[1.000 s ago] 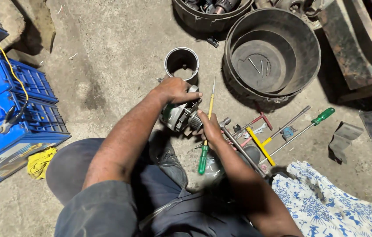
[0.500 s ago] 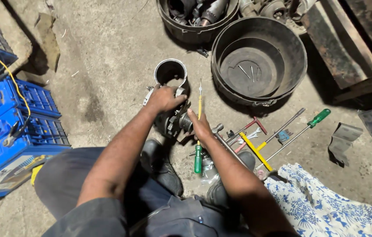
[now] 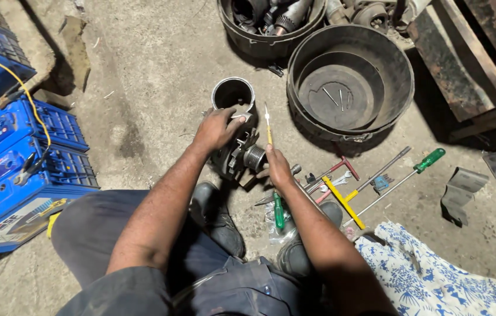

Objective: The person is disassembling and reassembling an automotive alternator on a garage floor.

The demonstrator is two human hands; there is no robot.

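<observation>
We see a grey metal engine part (image 3: 237,157), ribbed at one end, resting on the concrete floor (image 3: 154,70) just ahead of the person's black shoes (image 3: 218,219). The left hand (image 3: 217,127) lies over its top with fingers curled down, gripping it. The right hand (image 3: 277,167) presses against the part's ribbed end and is closed around a thin yellow-handled tool (image 3: 268,124) that points up and away from the body.

Touching the far side of the part stands a small open metal cylinder (image 3: 233,93), upright and dark inside. A green-handled screwdriver (image 3: 279,210) lies on the floor just below the right wrist, on a scrap of clear plastic.

To the right we find a loose scatter of tools: a yellow T-shaped wrench (image 3: 344,202), a red-handled tool (image 3: 341,167), and a long screwdriver with a green handle (image 3: 429,159). Beyond them sits a large round black tub (image 3: 350,82) holding a few small nails or pins, and behind it a second tub (image 3: 271,23) filled with metal parts.

At far left, well apart from the work, stand blue boxes (image 3: 19,169) with a yellow cable (image 3: 25,99) running across them. A blue-and-white patterned cloth (image 3: 435,275) lies at lower right.
</observation>
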